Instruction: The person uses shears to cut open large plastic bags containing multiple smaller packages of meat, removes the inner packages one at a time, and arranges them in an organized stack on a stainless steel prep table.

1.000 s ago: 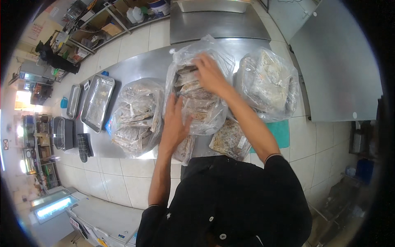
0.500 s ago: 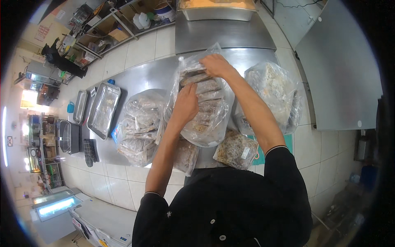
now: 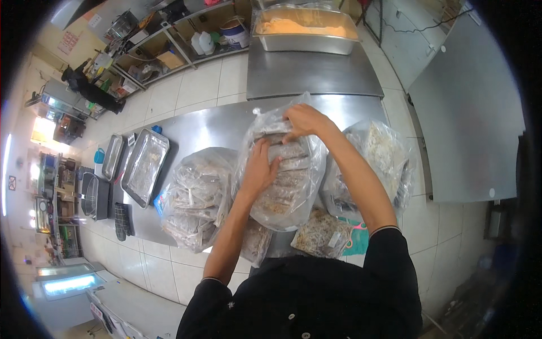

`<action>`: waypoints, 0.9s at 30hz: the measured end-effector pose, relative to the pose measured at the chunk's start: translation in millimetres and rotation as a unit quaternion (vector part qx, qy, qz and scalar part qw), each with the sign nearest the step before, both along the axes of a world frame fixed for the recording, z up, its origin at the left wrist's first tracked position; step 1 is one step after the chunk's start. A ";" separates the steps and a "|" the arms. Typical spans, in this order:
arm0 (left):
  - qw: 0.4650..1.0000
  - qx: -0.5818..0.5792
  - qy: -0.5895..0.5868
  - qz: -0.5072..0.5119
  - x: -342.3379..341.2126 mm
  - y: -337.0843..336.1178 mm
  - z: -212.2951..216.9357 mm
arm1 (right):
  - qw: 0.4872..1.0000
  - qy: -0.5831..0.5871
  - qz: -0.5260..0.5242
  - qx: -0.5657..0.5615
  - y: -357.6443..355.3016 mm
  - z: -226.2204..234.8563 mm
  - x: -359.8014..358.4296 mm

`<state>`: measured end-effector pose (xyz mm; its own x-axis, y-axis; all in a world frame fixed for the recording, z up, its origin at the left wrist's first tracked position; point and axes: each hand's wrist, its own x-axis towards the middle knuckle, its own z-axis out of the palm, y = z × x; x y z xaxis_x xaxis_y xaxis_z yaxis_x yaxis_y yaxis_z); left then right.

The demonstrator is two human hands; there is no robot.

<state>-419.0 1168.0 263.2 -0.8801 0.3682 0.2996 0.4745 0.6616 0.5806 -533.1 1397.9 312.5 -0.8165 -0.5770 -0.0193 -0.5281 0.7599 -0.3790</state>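
A large clear plastic bag lies before me, holding a row of flat, greyish-brown wrapped packets that look frosted. Over the middle of that row rests my left hand, fingers stretched out and thumb apart. At the far end of the bag, my right hand has its thumb and fingers curled round the edge of a packet. Two single packets lie at the near table edge, one on the left and one on the right with a white label.
Full plastic bags flank mine, left and right. Pink-handled scissors lie on a green mat. Metal trays stand at the left; a deep pan of orange stuff stands beyond. Another person is far left.
My left hand has spread its thumb from the fingers. My right hand has drawn its thumb down toward the packets. The whole scene sits lower in the picture now.
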 end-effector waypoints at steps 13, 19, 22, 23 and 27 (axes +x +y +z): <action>0.992 0.040 -0.041 0.113 18.7 0.3 -6.8 | 0.996 0.018 -0.020 -0.081 3.3 -30.9 13.0; 0.983 0.083 -0.113 0.122 18.3 2.4 -0.3 | 0.990 0.051 -0.027 -0.132 2.8 -44.6 11.2; 0.981 0.081 -0.125 0.121 20.9 2.8 6.7 | 0.988 0.048 -0.042 -0.138 3.0 -47.1 13.4; 0.983 0.075 -0.118 0.118 21.3 2.5 8.2 | 0.989 0.046 -0.042 -0.135 1.9 -45.2 13.7; 0.998 -0.033 0.028 0.055 22.9 4.0 12.6 | 0.991 -0.015 -0.059 -0.121 2.9 -41.3 11.8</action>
